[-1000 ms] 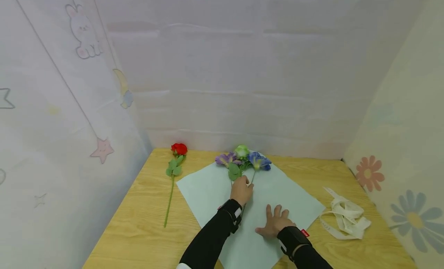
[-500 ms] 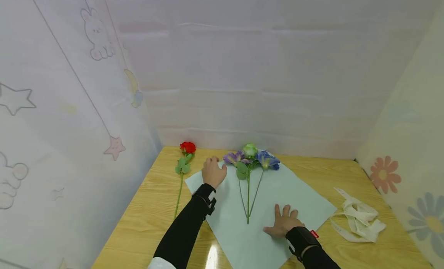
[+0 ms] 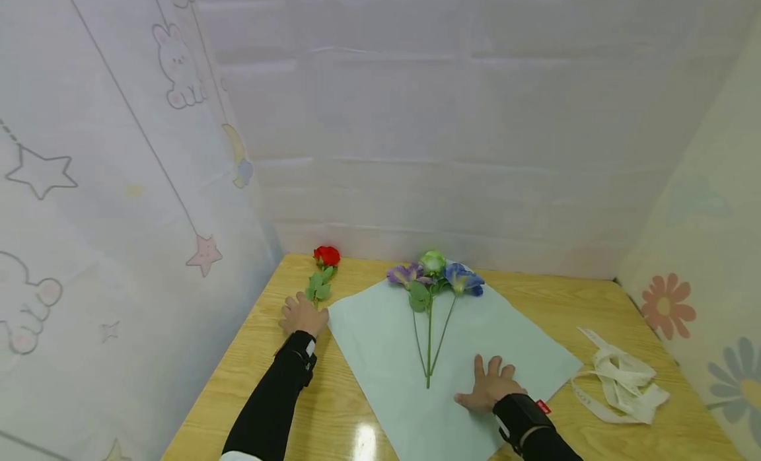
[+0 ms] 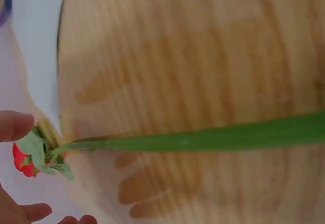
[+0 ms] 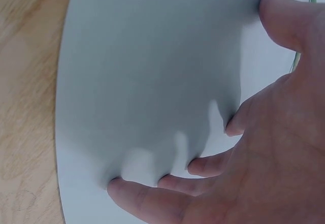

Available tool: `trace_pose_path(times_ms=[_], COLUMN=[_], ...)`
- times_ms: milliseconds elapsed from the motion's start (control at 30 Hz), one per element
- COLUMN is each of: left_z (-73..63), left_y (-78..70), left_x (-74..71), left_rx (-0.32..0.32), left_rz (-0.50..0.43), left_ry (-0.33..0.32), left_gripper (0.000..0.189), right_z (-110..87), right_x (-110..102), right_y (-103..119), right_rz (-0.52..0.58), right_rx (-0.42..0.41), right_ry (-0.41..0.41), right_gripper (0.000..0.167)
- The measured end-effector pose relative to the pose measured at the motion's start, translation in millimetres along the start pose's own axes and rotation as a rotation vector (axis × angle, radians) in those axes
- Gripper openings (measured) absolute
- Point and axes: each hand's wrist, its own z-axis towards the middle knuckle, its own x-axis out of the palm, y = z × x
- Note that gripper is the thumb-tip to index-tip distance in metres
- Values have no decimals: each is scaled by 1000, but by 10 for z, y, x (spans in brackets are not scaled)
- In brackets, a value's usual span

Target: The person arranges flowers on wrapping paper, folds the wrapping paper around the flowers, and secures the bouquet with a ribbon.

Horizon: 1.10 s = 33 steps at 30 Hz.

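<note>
Fingers parted, your left hand [image 3: 303, 316] is nearer the red rose [image 3: 319, 286], its bloom [image 3: 327, 255] just ahead, its stem [image 4: 203, 138] running toward you beneath, contact hard to judge; your right hand [image 3: 490, 387] rests splayed on the paper [image 3: 380, 342].

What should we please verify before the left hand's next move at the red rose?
1. Left hand lined up with the red rose: ok, thumb and fingers lie on either side of its stem.
2. Rose gripped: not ok, the fingers are open.
3. Paper steadied: ok, the right hand rests on it, fingers spread.
4. Stems of the purple flower, green flower and blue flower on the paper: ok, converging at their lower ends.
5. Ribbon clear of the paper: cannot tell, a loop comes close to its edge.
</note>
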Motion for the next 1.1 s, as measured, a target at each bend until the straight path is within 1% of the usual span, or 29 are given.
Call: trace_pose_path(times_ms=[100, 167, 233, 333, 400, 467, 533, 633, 733, 767, 867, 933, 1000, 1033, 1100], left_z=[-36, -52, -59, -58, -59, -63, -72, -85, -93, -93, -97, -108, -130, -142, -169], left_y=[147, 221, 273, 310, 302, 277, 240, 198, 156, 142, 92, 65, 33, 15, -36], left_x=[49, 85, 121, 162, 160, 136, 98, 52, 26, 18, -1, -12, -9, -2, 13], left_rx=[-31, -27, -4, 42, 62, 65, 51, 13, -20, -30, -46, -62, -81, -90, -102], left_rz=[62, 92, 116, 155, 168, 155, 120, 112, 141, 137, 103, 64, 32, 24, -22], left_ry=[31, 24, 8, 7, 24, 50, 69, 92, 88, 86, 77, 68, 66, 68, 64], left_gripper=[89, 91, 84, 61, 49, 42, 41, 42, 38, 36, 31, 28, 30, 35, 46], right_z=[17, 11, 4, 13, 35, 55, 68, 73, 45, 28, -12, -28, -29, -25, -18], right_x=[13, 14, 16, 6, 7, 8, 9, 11, -6, -14, -40, -48, -42, -37, -21], right_y=[-12, -1, 0, 1, -11, -21, -26, -20, 6, 14, 35, 40, 30, 18, -6], right_rz=[-2, -6, -6, 0, 7, 15, 15, 14, 14, 11, 12, 12, 15, 17, 22], right_rx=[8, 8, 17, 24, 30, 25, 18, 16, 24, 24, 28, 30, 27, 24, 19], right_ry=[14, 20, 29, 30, 30, 24, 18, 16, 20, 21, 26, 32, 33, 31, 24], right_gripper=[116, 115, 117, 118, 120, 121, 124, 125, 123, 122, 118, 117, 117, 118, 119])
